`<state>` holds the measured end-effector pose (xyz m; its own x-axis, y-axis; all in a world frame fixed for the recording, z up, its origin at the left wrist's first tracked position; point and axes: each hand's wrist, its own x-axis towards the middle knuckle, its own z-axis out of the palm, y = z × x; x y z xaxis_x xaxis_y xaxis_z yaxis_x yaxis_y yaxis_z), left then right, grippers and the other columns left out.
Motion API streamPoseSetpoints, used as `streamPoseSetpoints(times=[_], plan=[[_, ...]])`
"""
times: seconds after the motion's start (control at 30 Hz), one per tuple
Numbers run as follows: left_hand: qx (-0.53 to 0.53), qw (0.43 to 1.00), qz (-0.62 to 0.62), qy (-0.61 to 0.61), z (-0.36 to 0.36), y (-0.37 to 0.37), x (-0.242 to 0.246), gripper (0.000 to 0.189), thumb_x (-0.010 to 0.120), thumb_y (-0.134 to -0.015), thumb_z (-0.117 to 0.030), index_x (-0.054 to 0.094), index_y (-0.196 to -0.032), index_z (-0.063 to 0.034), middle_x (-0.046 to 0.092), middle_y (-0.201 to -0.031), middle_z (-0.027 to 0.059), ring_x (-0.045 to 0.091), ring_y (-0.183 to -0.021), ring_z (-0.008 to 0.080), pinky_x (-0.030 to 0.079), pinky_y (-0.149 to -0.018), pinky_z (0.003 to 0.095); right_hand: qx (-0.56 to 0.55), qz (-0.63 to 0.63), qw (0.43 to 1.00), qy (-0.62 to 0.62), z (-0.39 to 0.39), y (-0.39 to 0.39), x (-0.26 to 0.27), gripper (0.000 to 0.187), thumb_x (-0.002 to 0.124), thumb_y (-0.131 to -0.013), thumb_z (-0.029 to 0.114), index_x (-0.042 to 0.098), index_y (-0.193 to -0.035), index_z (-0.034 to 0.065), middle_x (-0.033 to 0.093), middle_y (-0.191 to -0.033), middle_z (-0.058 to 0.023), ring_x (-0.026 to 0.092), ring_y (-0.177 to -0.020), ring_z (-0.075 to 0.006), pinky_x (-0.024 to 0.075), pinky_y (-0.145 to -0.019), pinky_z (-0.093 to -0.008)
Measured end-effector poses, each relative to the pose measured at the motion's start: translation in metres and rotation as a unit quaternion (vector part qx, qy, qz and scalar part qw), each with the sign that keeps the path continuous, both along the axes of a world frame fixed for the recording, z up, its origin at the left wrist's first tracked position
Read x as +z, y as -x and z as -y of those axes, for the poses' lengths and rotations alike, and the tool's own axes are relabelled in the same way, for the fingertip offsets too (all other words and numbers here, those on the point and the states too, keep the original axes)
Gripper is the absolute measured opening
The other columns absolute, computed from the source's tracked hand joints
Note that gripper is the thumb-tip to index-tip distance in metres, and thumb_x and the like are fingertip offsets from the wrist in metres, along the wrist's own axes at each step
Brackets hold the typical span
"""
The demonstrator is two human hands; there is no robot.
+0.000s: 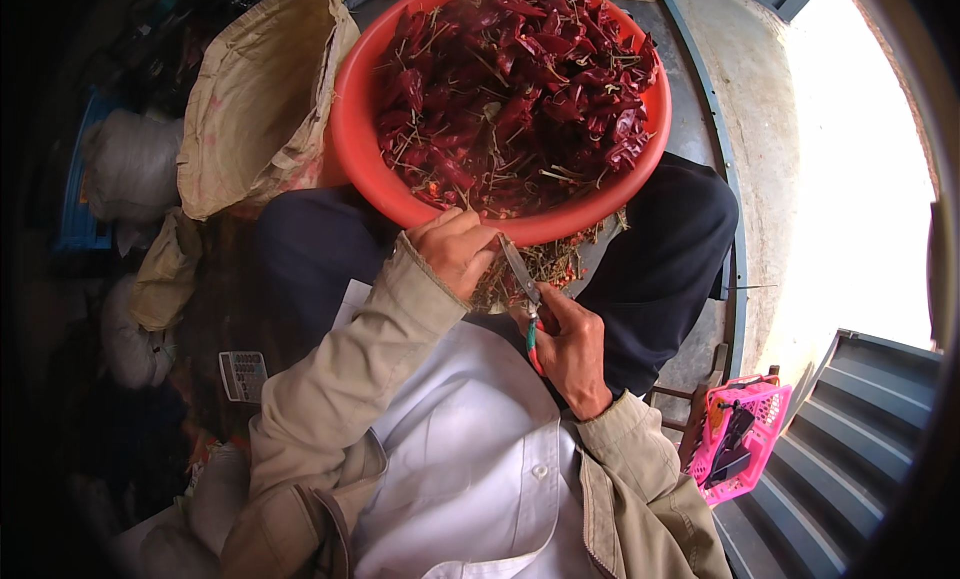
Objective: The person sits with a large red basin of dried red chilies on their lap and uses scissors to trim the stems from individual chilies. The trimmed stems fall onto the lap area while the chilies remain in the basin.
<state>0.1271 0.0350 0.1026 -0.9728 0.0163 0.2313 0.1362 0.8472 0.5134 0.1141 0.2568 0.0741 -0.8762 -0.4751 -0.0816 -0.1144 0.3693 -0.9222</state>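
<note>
A large red plastic basin (652,163) full of dried red chili peppers (517,91) with thin stems stands before me. My left hand (456,250) is at the basin's near rim, fingers bent together by a thin stem; what they hold is mostly hidden. Scissors (519,273) with red and green handles are in my right hand (574,339), blades pointing up and left toward my left fingers. Whether the blades touch anything I cannot tell. Below the rim, between my knees, lies a heap of cut stems and red bits (559,268).
An open woven sack (247,99) stands left of the basin. A calculator (244,376) and filled bags (135,166) are at the left. A pink plastic basket (769,436) with dark items is at the lower right, beside a corrugated metal panel (855,429).
</note>
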Motion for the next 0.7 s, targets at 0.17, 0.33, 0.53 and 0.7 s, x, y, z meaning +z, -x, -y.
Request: streamPoseSetpoints(times=[0.17,0.33,0.53,0.7], plan=[[0.005,0.999,-0.007,-0.031,0.000,-0.002,-0.004,0.025,0.073,-0.077,-0.001,0.072,-0.102,0.0001,0.064,-0.088,0.0142,0.063,-0.083,0.0359,0.052,-0.072,0.0449,0.024,0.136,0.990,-0.001,-0.002,-0.001,0.006,0.031,0.082,-0.089,0.015,0.071,-0.111,-0.0030,0.051,-0.061,-0.0021,0.039,-0.056,-0.0090,0.0359,-0.053,-0.0267],[0.022,0.995,-0.025,-0.095,-0.002,-0.005,-0.030,0.025,0.077,-0.079,0.000,0.073,-0.103,-0.0017,0.064,-0.085,0.0129,0.064,-0.081,0.0340,0.052,-0.070,0.0424,-0.003,0.395,0.915,0.089,0.003,-0.004,0.010,0.029,0.080,-0.092,0.019,0.074,-0.111,-0.0025,0.065,-0.074,0.0025,0.052,-0.062,-0.0048,0.0412,-0.057,-0.0228],[0.054,0.991,-0.015,-0.124,0.006,-0.007,-0.047,0.023,0.079,-0.081,0.000,0.074,-0.103,-0.0018,0.064,-0.084,0.0112,0.064,-0.078,0.0315,0.052,-0.068,0.0400,0.005,0.538,0.828,0.157,0.013,0.003,-0.002,0.033,0.077,-0.095,0.021,0.071,-0.116,-0.0037,0.066,-0.076,0.0002,0.052,-0.061,-0.0037,0.0381,-0.054,-0.0223],[0.094,0.978,0.017,-0.186,0.008,-0.002,-0.055,0.020,0.077,-0.088,-0.001,0.075,-0.107,-0.0019,0.065,-0.085,0.0111,0.065,-0.077,0.0244,0.051,-0.067,0.0345,0.030,0.621,0.721,0.305,0.023,0.007,-0.023,0.034,0.069,-0.099,0.023,0.066,-0.120,-0.0038,0.059,-0.068,-0.0010,0.041,-0.053,-0.0071,0.0318,-0.050,-0.0251]])
